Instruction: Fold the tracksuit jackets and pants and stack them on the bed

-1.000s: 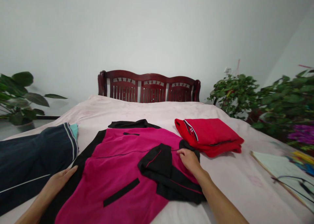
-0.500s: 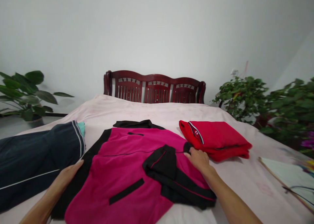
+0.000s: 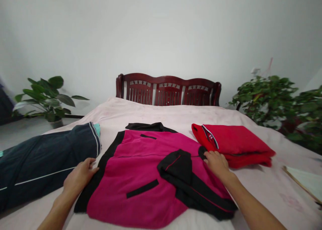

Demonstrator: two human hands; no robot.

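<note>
Jacket (image 3: 136, 166), one sleeve (image 3: 183, 171) folded over, body (image 3: 120, 193) not yet.
Left hand (image 3: 79, 175) half-curled at hem (image 3: 95, 186), right hand (image 3: 218, 163) ditto at collar (image 3: 202, 151), grip unclear.

Jacket (image 3: 136, 169), magenta with black trim, lies flat on bed (image 3: 261, 183), hem to the left, collar to the right. Near sleeve folded back over the front. Left hand (image 3: 82, 174) at the hem band; right hand (image 3: 217, 164) at the collar; grip unclear in both. Red stack (image 3: 244, 139) just beyond right hand. Navy garment (image 3: 55, 156) left of jacket. Headboard (image 3: 168, 80) behind. Plants (image 3: 266, 97) both sides.
</note>
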